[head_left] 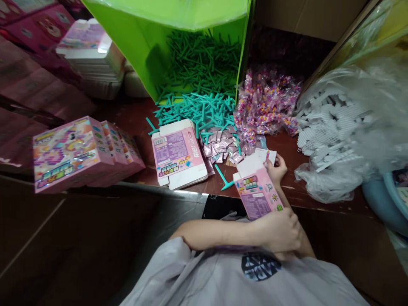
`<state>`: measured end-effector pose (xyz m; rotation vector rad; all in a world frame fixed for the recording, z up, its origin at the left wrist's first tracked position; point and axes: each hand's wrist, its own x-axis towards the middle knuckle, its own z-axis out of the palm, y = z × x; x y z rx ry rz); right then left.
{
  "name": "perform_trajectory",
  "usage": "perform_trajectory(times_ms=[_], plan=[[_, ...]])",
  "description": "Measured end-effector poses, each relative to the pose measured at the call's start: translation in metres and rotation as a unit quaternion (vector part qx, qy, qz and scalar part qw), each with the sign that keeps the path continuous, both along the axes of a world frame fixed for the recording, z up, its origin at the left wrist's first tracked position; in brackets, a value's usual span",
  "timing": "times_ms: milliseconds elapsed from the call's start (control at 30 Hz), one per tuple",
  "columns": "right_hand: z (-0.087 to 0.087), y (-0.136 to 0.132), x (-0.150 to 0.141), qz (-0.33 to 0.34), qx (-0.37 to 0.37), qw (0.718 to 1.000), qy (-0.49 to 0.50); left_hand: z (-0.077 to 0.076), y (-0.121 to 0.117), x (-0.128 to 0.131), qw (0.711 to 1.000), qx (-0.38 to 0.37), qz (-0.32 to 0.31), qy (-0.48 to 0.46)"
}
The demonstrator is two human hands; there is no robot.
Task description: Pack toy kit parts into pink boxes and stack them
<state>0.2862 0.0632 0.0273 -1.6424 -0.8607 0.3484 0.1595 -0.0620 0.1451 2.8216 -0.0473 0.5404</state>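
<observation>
A pink and purple carton (255, 193) is tilted in front of me at the table edge, its white flaps (250, 165) unfolded at the far end. My right hand (276, 169) is closed at that end, fingers on a white flap; a narrow pink strip shows by the fingertips. My left hand (280, 231) reaches across my body, fingers curled at the carton's near end; what lies under its palm is hidden. Just left of the carton lies a teal T-shaped plastic tool (227, 184). Flattened cartons (180, 153) lie stacked further left, beside small pink sachets (221, 146).
A green bin (127, 51) spills teal sticks (191, 108) onto the dark red table (287, 148). Bags of colourful beads (267, 104) lie right of it, then white mesh pieces (334, 119) in clear plastic. Filled cartons (73, 153) stand left; a blue basin (382, 199) is far right.
</observation>
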Motion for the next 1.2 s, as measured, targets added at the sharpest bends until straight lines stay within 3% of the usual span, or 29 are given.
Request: perform_trajectory(times_ms=[67,167,233,333,433,500,567,633,667,733,800,900,1000,1167,1200], plan=[[-0.002,0.004,0.002,-0.027,0.013,0.996,0.085,-0.038,-0.013,0.011,0.993,0.040,-0.091,0.066],[-0.004,0.010,0.005,-0.040,0.036,0.991,0.122,-0.080,-0.037,0.013,0.986,0.052,-0.130,0.095],[0.001,0.010,0.009,-0.033,0.054,0.989,0.136,-0.096,-0.048,0.014,0.986,0.027,-0.133,0.096],[0.022,0.001,0.023,-0.004,0.088,0.983,0.161,-0.110,-0.055,0.024,0.980,-0.047,-0.155,0.112],[0.052,-0.020,0.049,0.141,0.093,0.972,0.161,-0.119,-0.054,0.036,0.975,-0.096,-0.159,0.125],[0.066,-0.036,0.064,0.275,0.019,0.958,0.073,-0.118,-0.050,0.034,0.978,-0.135,-0.145,0.072],[0.073,-0.050,0.070,0.337,-0.063,0.938,-0.050,-0.109,-0.039,0.017,0.975,-0.204,-0.088,-0.030],[0.072,-0.059,0.066,0.342,-0.110,0.921,-0.148,-0.097,-0.021,-0.015,0.953,-0.257,0.082,-0.141],[0.070,-0.062,0.060,0.344,-0.122,0.913,-0.182,-0.091,-0.010,-0.033,0.923,-0.261,0.215,-0.181],[0.064,-0.066,0.045,0.371,-0.133,0.890,-0.230,-0.086,0.014,-0.068,0.822,-0.230,0.479,-0.204],[0.058,-0.068,0.030,0.397,-0.126,0.873,-0.255,-0.091,0.034,-0.095,0.759,-0.195,0.601,-0.155],[0.055,-0.070,0.014,0.371,-0.115,0.884,-0.261,-0.105,0.047,-0.115,0.767,-0.202,0.599,-0.106],[0.057,-0.071,0.006,0.330,-0.095,0.912,-0.222,-0.108,0.044,-0.120,0.769,-0.233,0.570,-0.171],[0.065,-0.062,-0.014,0.323,-0.027,0.937,-0.132,-0.073,0.039,-0.114,0.664,-0.234,0.606,-0.370],[0.065,-0.058,-0.020,0.319,-0.017,0.939,-0.130,-0.066,0.041,-0.113,0.658,-0.243,0.600,-0.384]])
